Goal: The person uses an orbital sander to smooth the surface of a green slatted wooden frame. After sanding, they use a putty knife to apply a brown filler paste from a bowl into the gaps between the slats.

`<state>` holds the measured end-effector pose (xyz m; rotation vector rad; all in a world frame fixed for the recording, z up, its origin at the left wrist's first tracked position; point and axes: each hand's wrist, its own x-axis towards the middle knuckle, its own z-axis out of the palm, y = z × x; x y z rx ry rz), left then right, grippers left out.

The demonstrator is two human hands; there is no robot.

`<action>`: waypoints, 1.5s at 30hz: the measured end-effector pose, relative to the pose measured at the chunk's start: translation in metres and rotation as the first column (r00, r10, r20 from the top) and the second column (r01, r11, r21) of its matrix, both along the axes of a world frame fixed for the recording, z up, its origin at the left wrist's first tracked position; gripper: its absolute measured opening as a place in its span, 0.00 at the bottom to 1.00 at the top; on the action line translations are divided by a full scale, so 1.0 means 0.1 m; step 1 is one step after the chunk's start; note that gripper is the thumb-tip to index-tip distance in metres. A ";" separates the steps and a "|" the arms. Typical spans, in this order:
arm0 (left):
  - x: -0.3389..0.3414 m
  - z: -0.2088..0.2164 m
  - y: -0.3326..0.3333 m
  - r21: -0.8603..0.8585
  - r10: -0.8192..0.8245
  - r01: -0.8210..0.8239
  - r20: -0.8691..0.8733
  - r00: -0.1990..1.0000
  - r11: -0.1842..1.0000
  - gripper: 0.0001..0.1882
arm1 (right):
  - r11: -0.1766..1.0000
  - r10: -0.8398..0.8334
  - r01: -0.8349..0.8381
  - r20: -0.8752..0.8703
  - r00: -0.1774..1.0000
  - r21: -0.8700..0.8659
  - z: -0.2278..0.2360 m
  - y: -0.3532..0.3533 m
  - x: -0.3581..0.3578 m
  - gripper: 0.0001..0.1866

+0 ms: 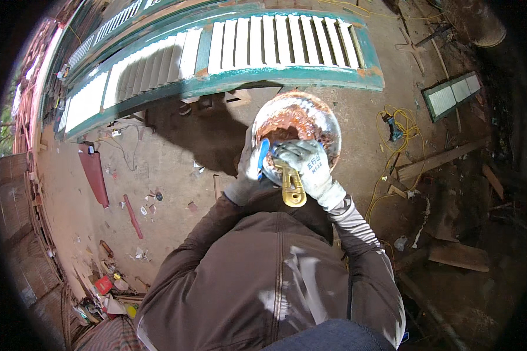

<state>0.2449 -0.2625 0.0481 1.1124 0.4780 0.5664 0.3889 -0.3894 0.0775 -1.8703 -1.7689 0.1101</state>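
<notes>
My left hand (256,158), in a white glove with blue on it, grips the near left rim of a round metal bowl (331,130). Reddish-brown paste (287,124) coats the inside of the bowl and smears its wall. My right hand (307,162), gloved in white, is closed round a scraper with a yellow-gold handle (294,190). The handle's end, which has a hole, points back toward me. Its blade is hidden by the glove and the bowl. Just beyond the bowl lies a green-framed shutter (222,76) with white slats.
A second slatted panel (112,26) lies behind the shutter. On the right are a small green-framed panel (452,93), a coiled yellow cord (413,126), a power tool (394,127) and a long board (442,159). Reddish strips (93,174) and scraps litter the left floor.
</notes>
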 end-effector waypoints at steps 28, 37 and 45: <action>-1.92 -0.82 2.48 -0.110 0.508 -0.497 0.128 0.852 0.861 0.32 | 0.486 -0.016 0.867 -0.993 -0.120 -0.113 -0.19 0.10 0.10 0.23; -0.81 -0.63 3.22 0.502 0.606 -0.653 0.282 0.743 0.567 0.29 | 0.512 -0.739 0.859 -0.522 0.425 -0.024 -0.30 0.14 0.58 0.17; -1.04 -1.00 3.52 0.829 0.753 -0.540 0.262 0.604 0.145 0.30 | 0.758 -0.624 0.635 0.453 0.637 0.152 -0.36 0.67 1.35 0.19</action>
